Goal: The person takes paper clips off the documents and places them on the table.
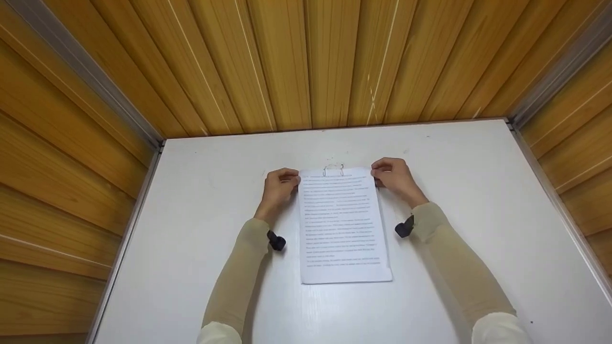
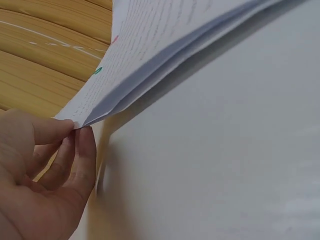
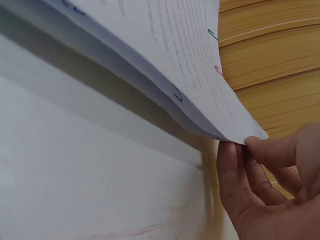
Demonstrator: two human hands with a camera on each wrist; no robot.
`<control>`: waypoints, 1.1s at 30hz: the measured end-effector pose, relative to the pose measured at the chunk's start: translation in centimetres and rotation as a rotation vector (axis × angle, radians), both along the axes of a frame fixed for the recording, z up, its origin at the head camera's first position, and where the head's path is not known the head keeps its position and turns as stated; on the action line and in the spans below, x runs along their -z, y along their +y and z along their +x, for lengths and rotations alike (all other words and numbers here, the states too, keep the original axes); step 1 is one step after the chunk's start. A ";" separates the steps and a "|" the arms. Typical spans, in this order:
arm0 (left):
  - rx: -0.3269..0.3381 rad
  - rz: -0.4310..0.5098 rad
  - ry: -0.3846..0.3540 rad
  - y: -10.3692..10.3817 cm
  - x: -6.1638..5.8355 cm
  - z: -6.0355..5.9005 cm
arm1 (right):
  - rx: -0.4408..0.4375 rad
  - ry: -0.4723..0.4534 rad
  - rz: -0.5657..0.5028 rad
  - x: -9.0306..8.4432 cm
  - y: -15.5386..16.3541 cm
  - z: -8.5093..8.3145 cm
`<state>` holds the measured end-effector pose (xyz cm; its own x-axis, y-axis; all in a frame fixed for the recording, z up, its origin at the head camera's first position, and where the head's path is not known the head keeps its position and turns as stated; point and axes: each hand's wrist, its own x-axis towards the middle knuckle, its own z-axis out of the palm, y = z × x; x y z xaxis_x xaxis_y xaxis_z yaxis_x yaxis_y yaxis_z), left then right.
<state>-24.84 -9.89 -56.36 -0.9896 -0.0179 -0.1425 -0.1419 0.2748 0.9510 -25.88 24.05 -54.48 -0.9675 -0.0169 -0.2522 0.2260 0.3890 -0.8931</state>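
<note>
A stack of printed paper sheets (image 1: 342, 229) lies lengthwise before me, its top end raised off the table. My left hand (image 1: 280, 187) pinches the top left corner between thumb and fingertips. At the top right corner, my right hand (image 1: 396, 177) pinches the sheets in the same way. Along the top edge show a small green loop (image 2: 98, 71) and a red loop (image 3: 218, 71), perhaps paper clips; their kind is not clear. Dark blue marks (image 3: 177, 93) show on the right side edge. Both wrist views show gaps between the sheets.
The white table (image 1: 191, 267) extends around the paper, with a few dark specks and smudges. Yellow wood-patterned walls (image 1: 330, 62) stand behind it and on both sides, with grey metal posts (image 1: 110, 71) at the corners. Faint reddish streaks (image 3: 140, 231) mark the tabletop.
</note>
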 end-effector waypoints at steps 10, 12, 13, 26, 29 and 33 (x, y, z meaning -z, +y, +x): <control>-0.003 0.077 0.014 0.1 0.5 0.5 | 0.043 0.018 -0.167 0.3 0.5 0.7; -0.011 0.085 0.017 0.2 0.5 0.6 | 0.048 0.022 -0.187 0.3 0.6 0.8; -0.013 0.091 0.016 0.3 0.6 0.7 | 0.051 0.026 -0.198 0.3 0.6 0.8; -0.068 0.202 -0.023 1.2 1.6 2.0 | 0.064 0.066 -0.201 0.6 0.8 1.7; -0.073 0.194 0.005 1.3 1.9 2.2 | 0.047 0.090 -0.161 0.6 0.9 1.7; -0.074 0.188 0.034 1.4 2.1 2.3 | 0.029 0.111 -0.119 0.5 0.9 1.8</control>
